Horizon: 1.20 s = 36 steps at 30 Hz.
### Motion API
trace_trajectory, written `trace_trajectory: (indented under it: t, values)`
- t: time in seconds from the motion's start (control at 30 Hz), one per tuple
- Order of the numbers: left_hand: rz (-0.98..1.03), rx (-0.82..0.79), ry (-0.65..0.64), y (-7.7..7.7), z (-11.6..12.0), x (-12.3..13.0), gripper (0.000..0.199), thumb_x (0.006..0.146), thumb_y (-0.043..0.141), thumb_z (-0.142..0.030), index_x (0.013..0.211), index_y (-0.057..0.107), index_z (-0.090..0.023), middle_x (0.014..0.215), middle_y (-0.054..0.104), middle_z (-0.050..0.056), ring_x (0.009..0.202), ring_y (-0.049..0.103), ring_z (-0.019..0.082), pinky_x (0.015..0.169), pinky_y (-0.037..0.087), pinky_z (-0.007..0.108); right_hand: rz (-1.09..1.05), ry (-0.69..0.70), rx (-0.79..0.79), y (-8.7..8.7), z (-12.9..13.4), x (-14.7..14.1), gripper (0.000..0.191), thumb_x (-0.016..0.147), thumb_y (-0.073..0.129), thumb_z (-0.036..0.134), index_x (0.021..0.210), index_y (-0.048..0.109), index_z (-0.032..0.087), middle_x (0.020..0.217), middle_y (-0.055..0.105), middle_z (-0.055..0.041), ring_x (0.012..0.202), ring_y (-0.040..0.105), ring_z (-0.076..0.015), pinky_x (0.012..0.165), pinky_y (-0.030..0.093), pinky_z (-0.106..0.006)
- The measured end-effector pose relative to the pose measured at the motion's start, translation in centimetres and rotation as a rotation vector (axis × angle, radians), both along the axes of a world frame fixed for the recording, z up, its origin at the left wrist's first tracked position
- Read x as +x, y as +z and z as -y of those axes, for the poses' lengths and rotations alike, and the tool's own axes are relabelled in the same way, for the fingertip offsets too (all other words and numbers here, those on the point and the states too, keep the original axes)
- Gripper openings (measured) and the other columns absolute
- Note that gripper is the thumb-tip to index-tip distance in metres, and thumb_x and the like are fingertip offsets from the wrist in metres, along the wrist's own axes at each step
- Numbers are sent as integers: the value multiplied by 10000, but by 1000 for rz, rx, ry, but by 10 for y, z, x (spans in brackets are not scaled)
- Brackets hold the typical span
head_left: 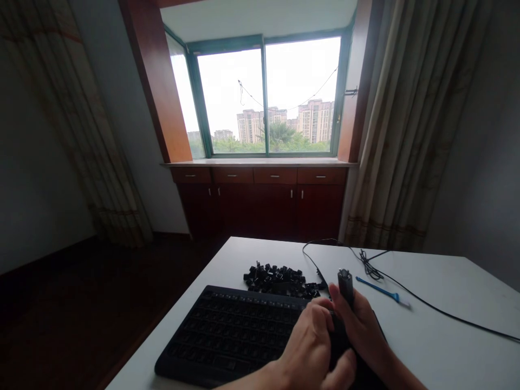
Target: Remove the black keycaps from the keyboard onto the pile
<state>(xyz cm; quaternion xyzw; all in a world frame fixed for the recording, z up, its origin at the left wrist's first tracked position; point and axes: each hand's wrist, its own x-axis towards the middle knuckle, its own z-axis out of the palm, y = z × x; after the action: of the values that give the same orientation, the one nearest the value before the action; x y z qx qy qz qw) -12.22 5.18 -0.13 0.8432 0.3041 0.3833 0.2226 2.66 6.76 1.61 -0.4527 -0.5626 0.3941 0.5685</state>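
Observation:
A black keyboard point(244, 325) lies on the white table, its key area largely stripped of keycaps. My right hand point(363, 327) is closed round a dark grey stick-like tool point(345, 287), whose end with small prongs points up above the thumb. Its lower part is hidden by my hands. Over the keyboard's right part, my left hand point(314, 341) has its fingers curled in close beside the right hand. Whatever those fingers hold is hidden. Behind the keyboard sits a heap of loose black keycaps point(276, 279).
A blue brush point(377, 288) with pale bristles lies to the right of my hands. A black cable point(430, 307) with a bundled coil runs across the white table point(447, 281). Beyond stand a dark red cabinet point(260, 211), a window and curtains.

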Motion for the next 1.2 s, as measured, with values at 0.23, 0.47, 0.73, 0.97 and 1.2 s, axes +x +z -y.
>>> trace_trajectory:
  t: [0.23, 0.47, 0.73, 0.97, 1.2]
  values:
    - [96, -377, 44, 23, 6, 21, 883, 897, 557, -635, 1525, 280, -79, 1524, 432, 253, 1437, 418, 398, 1188, 379, 560, 104, 38, 51, -3, -2, 1, 399, 880, 658, 563, 701, 556, 221, 619, 519, 7, 564, 474, -172, 518, 429, -283]
    - [108, -222, 93, 20, 2, 43, 625, 1008, 407, -461, 1506, 373, -86, 1425, 540, 224, 1333, 530, 345, 1160, 438, 517, 97, -23, 39, -9, -1, 4, 372, 871, 685, 490, 689, 489, 232, 608, 468, 19, 555, 402, -162, 491, 382, -291]
    - [-58, -145, 51, 4, -2, 38, 774, 994, 429, -456, 1585, 187, -19, 1505, 443, 278, 1393, 472, 368, 1187, 404, 526, 28, -119, 54, -19, -2, 3, 408, 841, 716, 509, 662, 471, 236, 581, 433, 22, 522, 390, -160, 459, 350, -296]
    - [-50, -251, 42, 27, 1, 31, 904, 871, 724, -470, 1565, 254, -129, 1473, 486, 181, 1343, 513, 301, 1155, 457, 428, -77, -159, 46, -7, -1, 6, 466, 926, 632, 550, 650, 438, 228, 574, 446, 26, 540, 404, -141, 500, 367, -289]
    - [-465, -39, -202, 63, -35, -4, 583, 847, 783, -453, 1322, 599, -167, 1246, 647, 111, 1159, 624, 272, 1022, 523, 403, -288, -315, 56, 1, -8, 18, 516, 953, 606, 532, 599, 385, 230, 515, 389, 51, 473, 354, -110, 471, 332, -275]
